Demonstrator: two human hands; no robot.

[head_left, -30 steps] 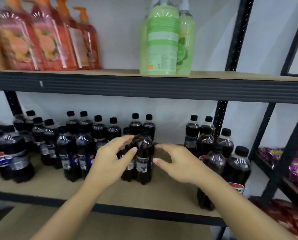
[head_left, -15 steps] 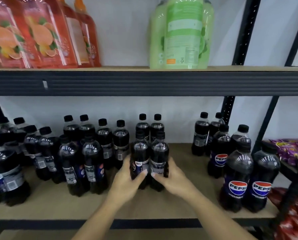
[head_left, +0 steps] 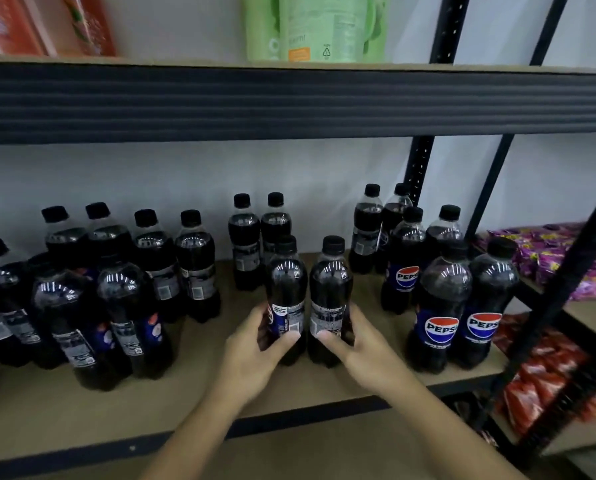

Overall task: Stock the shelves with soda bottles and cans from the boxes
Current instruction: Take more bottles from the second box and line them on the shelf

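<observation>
**A:** Any writing you can read?

**B:** "PEPSI" on the red, white and blue roundels of the Pepsi bottles [head_left: 442, 327] at three o'clock from the middle pair. The cola bottles [head_left: 127, 306] at nine o'clock show barcodes and print too small to read.

**A:** And the hands?

**B:** The left hand [head_left: 255, 351] curls round the left bottle [head_left: 286, 289], thumb across its label. The right hand [head_left: 362, 344] grasps the right bottle [head_left: 331, 289] the same way. Both bottles stand upright, just beside each other, toward the front of the shelf [head_left: 203, 403].
</observation>
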